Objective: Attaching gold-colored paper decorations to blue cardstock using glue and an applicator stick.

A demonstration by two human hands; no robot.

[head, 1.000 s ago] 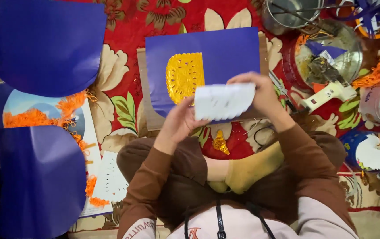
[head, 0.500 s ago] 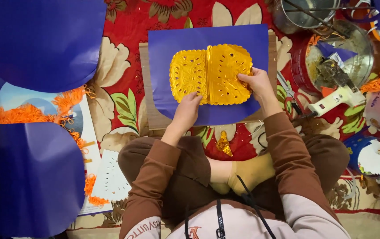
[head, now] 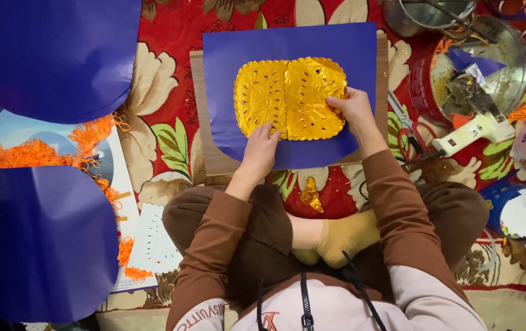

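Both hands pressing the gold perforated foil cutout [head: 290, 98] flat onto the blue paper sheet [head: 348, 55]: left hand [head: 261, 150] and right hand [head: 351, 107] open-fingered, gripping nothing; smoothing edges likely comes next

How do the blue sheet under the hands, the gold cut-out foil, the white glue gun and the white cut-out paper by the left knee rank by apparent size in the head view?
1. Blue sheet
2. Gold cut-out foil
3. White cut-out paper
4. White glue gun, close to the paper, so that order is unsure.
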